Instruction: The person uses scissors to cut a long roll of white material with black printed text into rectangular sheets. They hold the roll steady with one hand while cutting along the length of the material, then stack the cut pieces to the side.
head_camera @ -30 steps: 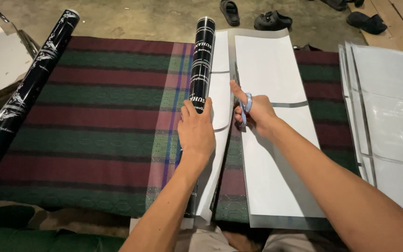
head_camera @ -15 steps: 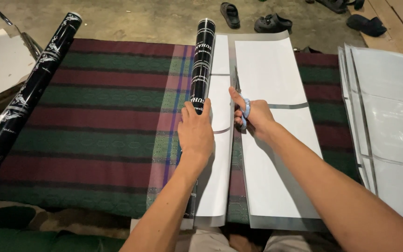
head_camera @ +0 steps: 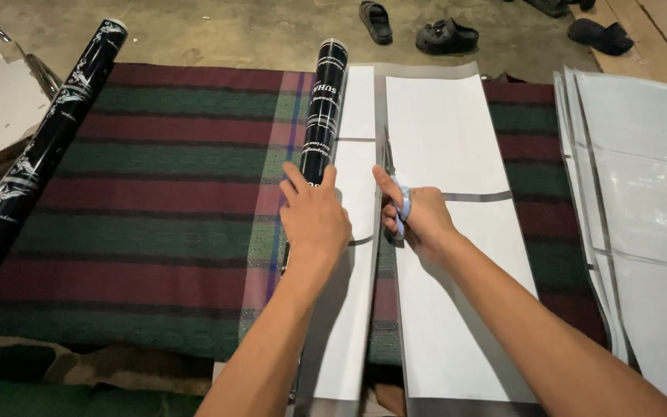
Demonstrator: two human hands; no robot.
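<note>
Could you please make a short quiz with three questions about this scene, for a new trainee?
1. True or false: the right hand holds scissors.
2. What does the left hand rest on? A) a shoe B) the black roll and white sheet C) a cup
3. What lies under the sheet?

Key: 1 true. 2 B. 3 A striped cloth in green and dark red.

Your left hand (head_camera: 314,220) and right hand (head_camera: 420,218) are bare, no gloves or rings. Both your forearms show uncovered, with no sleeves, watch or bands.
</note>
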